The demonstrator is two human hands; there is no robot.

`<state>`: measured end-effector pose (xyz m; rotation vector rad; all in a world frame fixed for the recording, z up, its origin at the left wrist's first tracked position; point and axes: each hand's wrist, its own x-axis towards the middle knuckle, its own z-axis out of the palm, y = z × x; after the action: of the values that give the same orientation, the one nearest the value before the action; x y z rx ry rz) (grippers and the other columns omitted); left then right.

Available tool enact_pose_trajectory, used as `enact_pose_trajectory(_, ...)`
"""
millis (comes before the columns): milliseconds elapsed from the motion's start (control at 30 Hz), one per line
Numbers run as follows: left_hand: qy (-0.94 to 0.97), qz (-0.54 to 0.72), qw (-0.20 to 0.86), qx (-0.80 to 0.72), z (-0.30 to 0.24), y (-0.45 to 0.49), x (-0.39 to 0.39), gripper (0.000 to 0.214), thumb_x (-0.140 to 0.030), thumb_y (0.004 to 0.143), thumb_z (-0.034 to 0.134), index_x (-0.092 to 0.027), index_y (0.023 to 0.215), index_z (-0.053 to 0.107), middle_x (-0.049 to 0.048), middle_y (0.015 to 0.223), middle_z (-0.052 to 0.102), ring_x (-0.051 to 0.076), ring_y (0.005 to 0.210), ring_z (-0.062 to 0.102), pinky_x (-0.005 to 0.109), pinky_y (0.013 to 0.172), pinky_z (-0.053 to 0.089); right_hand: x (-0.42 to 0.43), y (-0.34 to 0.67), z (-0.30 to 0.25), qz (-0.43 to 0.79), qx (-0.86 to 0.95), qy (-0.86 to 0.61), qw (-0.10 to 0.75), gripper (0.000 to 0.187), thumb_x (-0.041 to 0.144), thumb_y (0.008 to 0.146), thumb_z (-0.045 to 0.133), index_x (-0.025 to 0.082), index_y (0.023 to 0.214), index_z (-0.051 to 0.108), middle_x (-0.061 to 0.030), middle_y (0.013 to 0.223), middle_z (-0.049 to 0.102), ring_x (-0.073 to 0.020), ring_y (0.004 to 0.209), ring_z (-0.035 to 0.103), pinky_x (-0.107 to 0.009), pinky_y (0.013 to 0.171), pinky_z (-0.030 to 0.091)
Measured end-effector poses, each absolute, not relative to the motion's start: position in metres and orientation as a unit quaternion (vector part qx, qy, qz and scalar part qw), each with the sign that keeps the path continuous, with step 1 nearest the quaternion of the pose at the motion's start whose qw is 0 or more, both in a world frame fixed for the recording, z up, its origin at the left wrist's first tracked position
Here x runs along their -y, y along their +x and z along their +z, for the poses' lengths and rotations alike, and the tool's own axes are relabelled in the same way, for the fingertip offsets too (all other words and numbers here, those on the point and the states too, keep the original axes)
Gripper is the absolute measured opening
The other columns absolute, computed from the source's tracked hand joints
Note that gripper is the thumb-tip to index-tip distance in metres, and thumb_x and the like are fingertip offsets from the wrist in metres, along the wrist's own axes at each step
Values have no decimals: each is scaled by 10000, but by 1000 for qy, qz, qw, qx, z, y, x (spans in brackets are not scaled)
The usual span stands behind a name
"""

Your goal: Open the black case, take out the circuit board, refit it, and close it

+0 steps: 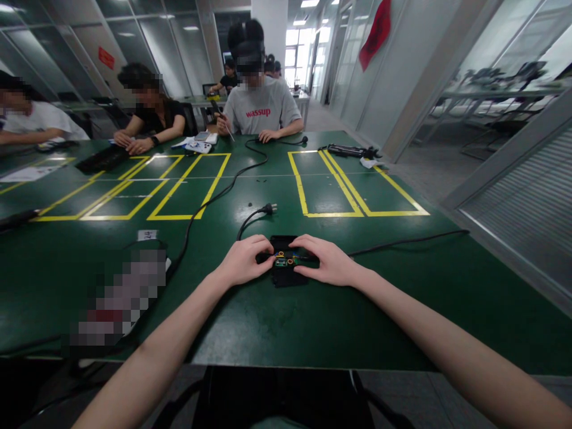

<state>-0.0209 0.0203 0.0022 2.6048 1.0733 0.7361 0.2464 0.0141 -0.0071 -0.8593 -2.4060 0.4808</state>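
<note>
A small black opened device (pixel 286 275) lies on the green table (pixel 277 322) right in front of me, with a green circuit board and coloured parts showing inside. My left hand (pixel 243 259) grips its left side with curled fingers. My right hand (pixel 324 261) holds its right side, fingers bent over the top edge. A black cord with a plug (pixel 268 208) runs from the device toward the table's middle.
Yellow tape rectangles (pixel 330 185) mark the table. Another black cable (pixel 402 241) trails off to the right. A blurred object (pixel 120 298) lies at my left. Three people sit across the table with tools and parts; a black tool (pixel 348 151) lies at the far right.
</note>
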Motion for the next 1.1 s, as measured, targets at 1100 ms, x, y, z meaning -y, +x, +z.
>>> enact_pose_trajectory(1100, 897, 213, 118, -369, 10, -18, -5, 92, -234, 945, 586, -205, 919, 669, 35, 901, 695, 181, 806, 660, 271, 723, 498, -12, 261, 1, 140, 914, -293, 243, 178, 373, 922, 670, 194, 923, 669, -26, 768, 714, -147, 602, 626, -248, 575, 409)
